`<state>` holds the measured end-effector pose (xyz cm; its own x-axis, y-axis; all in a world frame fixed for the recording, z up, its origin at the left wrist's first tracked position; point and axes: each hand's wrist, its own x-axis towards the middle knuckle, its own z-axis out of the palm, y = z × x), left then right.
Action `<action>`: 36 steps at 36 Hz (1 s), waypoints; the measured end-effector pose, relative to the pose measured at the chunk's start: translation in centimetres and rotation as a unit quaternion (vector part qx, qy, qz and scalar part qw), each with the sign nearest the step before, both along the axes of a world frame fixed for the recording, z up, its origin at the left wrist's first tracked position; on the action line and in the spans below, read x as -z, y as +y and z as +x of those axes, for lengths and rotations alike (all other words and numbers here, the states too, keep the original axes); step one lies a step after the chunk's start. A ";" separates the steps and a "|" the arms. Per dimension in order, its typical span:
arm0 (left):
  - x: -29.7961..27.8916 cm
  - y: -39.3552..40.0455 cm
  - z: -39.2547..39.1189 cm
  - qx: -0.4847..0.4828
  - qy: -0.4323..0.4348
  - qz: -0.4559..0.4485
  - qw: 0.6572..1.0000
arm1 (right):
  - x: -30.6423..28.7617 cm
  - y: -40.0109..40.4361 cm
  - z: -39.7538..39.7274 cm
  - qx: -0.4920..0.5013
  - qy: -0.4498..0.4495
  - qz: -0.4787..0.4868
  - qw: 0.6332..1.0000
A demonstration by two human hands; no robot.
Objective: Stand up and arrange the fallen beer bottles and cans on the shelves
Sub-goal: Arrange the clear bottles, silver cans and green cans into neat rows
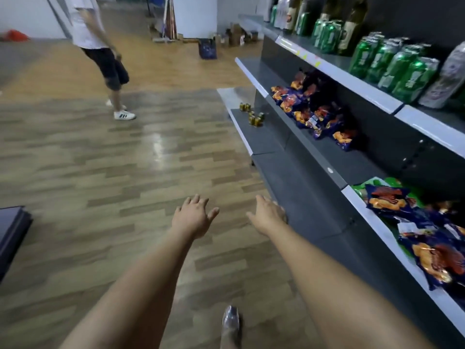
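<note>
Hands empty: left hand [193,217] and right hand [268,216] spread (nothing held); I should reach up to the green cans [392,66].

Bottles [352,26] cut off at top; small cans [255,118] perhaps upright.

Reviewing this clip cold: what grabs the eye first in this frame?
Two bare arms reach forward, left hand and right hand open and empty over the wood floor. At right, green beer cans stand on the top shelf, with snack bags below. Another person stands at upper left.
</note>
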<state>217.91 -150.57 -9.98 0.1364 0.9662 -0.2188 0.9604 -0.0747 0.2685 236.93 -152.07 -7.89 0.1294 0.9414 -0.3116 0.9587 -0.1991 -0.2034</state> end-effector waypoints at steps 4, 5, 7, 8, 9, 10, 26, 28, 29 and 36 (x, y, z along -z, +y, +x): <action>-0.1 6.2 -1.6 -0.006 0.012 0.017 1.000 | 0.5 6.8 -1.4 -0.008 0.015 0.016 1.000; -0.3 8.0 -1.8 -0.007 0.016 0.021 1.000 | 0.5 8.7 -1.6 -0.009 0.019 0.023 1.000; -0.8 11.6 -2.2 -0.012 0.019 0.025 0.999 | 0.3 12.4 -2.0 -0.010 0.032 0.030 0.999; -1.2 13.4 -2.3 -0.015 0.016 0.026 0.999 | 0.1 14.3 -2.2 -0.011 0.039 0.031 0.999; -1.5 15.2 -2.3 -0.017 0.012 0.025 0.999 | -0.1 16.3 -2.3 -0.012 0.045 0.032 0.998; -1.8 16.8 -2.2 -0.017 0.010 0.023 1.000 | -0.4 18.2 -2.4 -0.012 0.049 0.032 0.998; -0.3 42.4 -0.4 0.019 -0.005 -0.001 1.000 | 0.2 43.1 -0.4 -0.010 0.016 0.004 1.000; 0.2 46.2 0.0 0.035 0.000 -0.001 0.999 | 0.4 46.2 -0.1 -0.001 0.013 -0.001 1.000; 0.4 48.1 0.1 0.044 0.004 0.001 0.999 | 0.6 47.9 0.0 0.002 0.010 -0.001 1.000; -0.1 63.1 0.3 0.070 0.001 0.022 0.997 | 0.1 61.4 0.2 0.030 -0.002 0.009 0.999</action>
